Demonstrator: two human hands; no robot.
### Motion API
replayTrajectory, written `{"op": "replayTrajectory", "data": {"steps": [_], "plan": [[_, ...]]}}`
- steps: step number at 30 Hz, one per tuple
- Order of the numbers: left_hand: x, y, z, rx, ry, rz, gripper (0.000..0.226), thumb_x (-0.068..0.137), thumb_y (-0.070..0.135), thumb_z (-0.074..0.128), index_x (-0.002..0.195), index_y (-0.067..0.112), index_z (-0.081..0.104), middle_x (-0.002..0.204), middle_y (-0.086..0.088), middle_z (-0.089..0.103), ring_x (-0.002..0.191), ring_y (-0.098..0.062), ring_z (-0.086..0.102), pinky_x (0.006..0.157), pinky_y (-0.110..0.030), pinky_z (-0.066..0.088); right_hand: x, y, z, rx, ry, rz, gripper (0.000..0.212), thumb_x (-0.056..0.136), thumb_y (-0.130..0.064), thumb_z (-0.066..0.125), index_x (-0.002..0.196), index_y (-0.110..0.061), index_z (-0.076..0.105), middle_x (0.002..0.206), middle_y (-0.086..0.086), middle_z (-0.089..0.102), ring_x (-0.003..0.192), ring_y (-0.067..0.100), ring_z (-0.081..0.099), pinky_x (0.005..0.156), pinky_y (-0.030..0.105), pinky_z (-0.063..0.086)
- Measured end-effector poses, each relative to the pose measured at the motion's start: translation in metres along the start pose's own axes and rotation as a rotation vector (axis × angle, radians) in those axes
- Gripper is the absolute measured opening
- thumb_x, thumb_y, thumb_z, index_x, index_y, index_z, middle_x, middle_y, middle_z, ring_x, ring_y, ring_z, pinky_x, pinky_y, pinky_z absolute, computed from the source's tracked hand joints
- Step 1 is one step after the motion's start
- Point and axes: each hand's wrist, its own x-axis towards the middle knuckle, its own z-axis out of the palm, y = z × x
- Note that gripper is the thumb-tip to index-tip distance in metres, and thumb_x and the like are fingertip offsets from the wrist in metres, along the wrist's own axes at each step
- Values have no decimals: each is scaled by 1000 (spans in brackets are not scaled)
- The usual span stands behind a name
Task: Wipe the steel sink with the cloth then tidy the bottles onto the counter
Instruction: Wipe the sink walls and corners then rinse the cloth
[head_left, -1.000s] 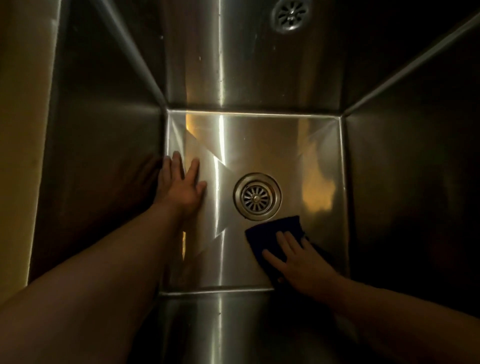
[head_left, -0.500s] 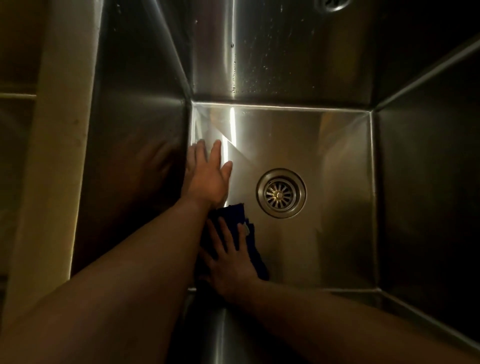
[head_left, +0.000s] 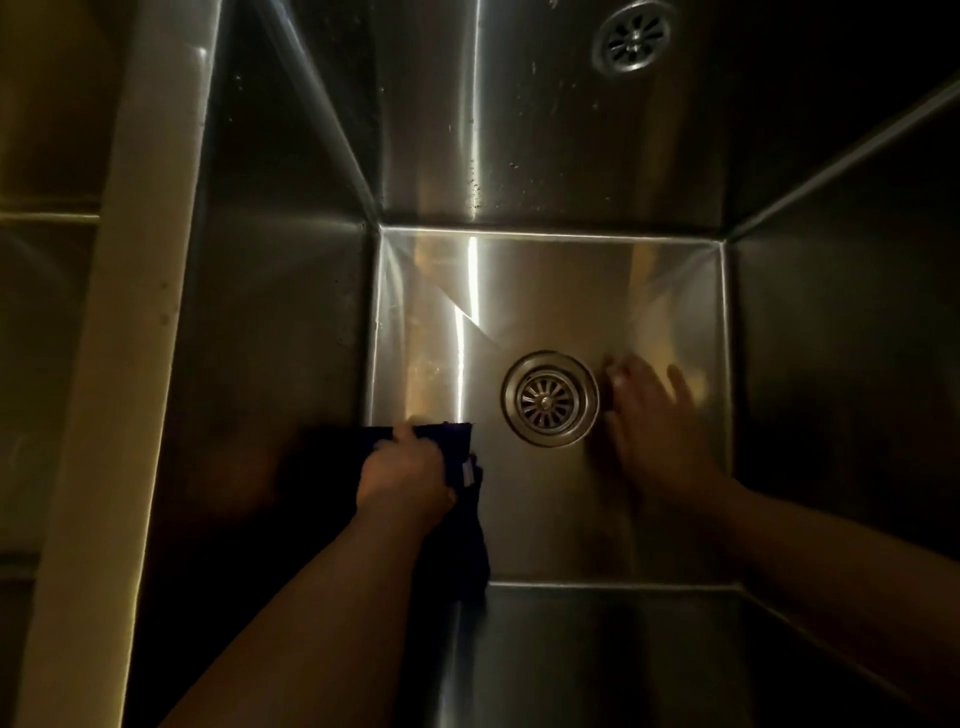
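Two hands are seen down in the steel sink (head_left: 545, 291). The dark blue cloth (head_left: 467, 545) is gripped by the left hand (head_left: 402, 475), fingers curled round it, at the near-left corner of the sink floor, against the left wall. The right hand (head_left: 657, 421) is blurred, fingers spread and straight, just right of the drain (head_left: 549, 399); contact with the floor cannot be told. An overflow grate (head_left: 631, 35) is set high in the far wall.

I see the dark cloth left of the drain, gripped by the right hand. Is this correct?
Not quite. In the head view the left hand, not the right, grips the cloth, left of the drain. The right hand lies open on the drain's other side.
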Motion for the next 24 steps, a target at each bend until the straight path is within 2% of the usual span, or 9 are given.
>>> {"op": "replayTrajectory", "data": {"steps": [2, 4, 9, 12, 14, 17, 19, 21, 24], "plan": [[-3, -1, 6, 62, -229, -115, 76, 84, 49, 62, 141, 10, 32, 141, -18, 28, 117, -30, 50, 86, -35, 49, 0, 24, 1, -32, 15, 45, 49, 91, -20, 55, 136, -2, 46, 145, 22, 42, 135, 34, 39, 109, 54, 28], [-8, 1, 15, 93, -308, -194, 94, 77, 53, 68, 144, 9, 19, 144, -21, 20, 122, -35, 45, 89, -37, 51, -2, 34, 3, -60, -5, 61, 48, 91, -21, 55, 135, -2, 46, 143, 22, 42, 129, 36, 44, 107, 51, 33], [-10, 8, 36, 164, -186, -224, 95, 72, 61, 67, 136, 9, 20, 136, -22, 23, 120, -39, 42, 84, -35, 51, -3, 19, 14, 54, 97, 65, 43, 88, -20, 59, 128, -5, 52, 135, 21, 50, 112, 37, 54, 94, 44, 43], [-9, 7, 38, 71, -164, -235, 92, 70, 58, 70, 132, 11, 22, 138, -21, 22, 122, -38, 42, 87, -36, 50, 4, 7, 18, 151, 142, 65, 60, 84, -21, 64, 137, -8, 41, 144, 23, 40, 130, 39, 40, 106, 48, 33], [-6, 5, 38, -2, -103, -218, 88, 68, 56, 73, 128, 15, 23, 139, -18, 21, 123, -35, 39, 89, -36, 49, 9, 7, 18, 150, 120, 143, 66, 90, -32, 52, 147, -17, 22, 154, 21, 23, 141, 37, 21, 112, 51, 20], [0, -4, 41, -29, 112, -113, 77, 69, 58, 66, 122, 19, 25, 134, -13, 24, 119, -29, 37, 90, -36, 46, 4, 17, 26, 64, 40, 222, 66, 94, -53, 21, 150, -34, -9, 160, 13, -3, 147, 34, -2, 115, 55, 5], [6, -10, 46, -11, 256, -26, 75, 74, 58, 56, 129, 19, 24, 137, -15, 23, 121, -30, 33, 96, -39, 41, -4, 26, 34, 7, 6, 236, 63, 93, -57, 18, 149, -40, -6, 160, 12, -3, 146, 35, -3, 113, 58, 2], [12, -11, 51, -20, 336, 16, 80, 82, 52, 51, 144, 13, 19, 148, -23, 17, 134, -39, 24, 106, -45, 31, -11, 33, 42, -21, -41, 285, 61, 95, -56, 22, 150, -40, 0, 161, 11, -4, 146, 34, -5, 112, 61, 2], [31, -6, 46, -102, 462, 40, 78, 85, 38, 60, 147, 3, 27, 150, -32, 22, 137, -48, 24, 109, -56, 26, -15, 33, 53, -47, -89, 364, 65, 95, -57, 24, 149, -40, -8, 160, 10, -12, 146, 35, -9, 114, 61, 3]]}}
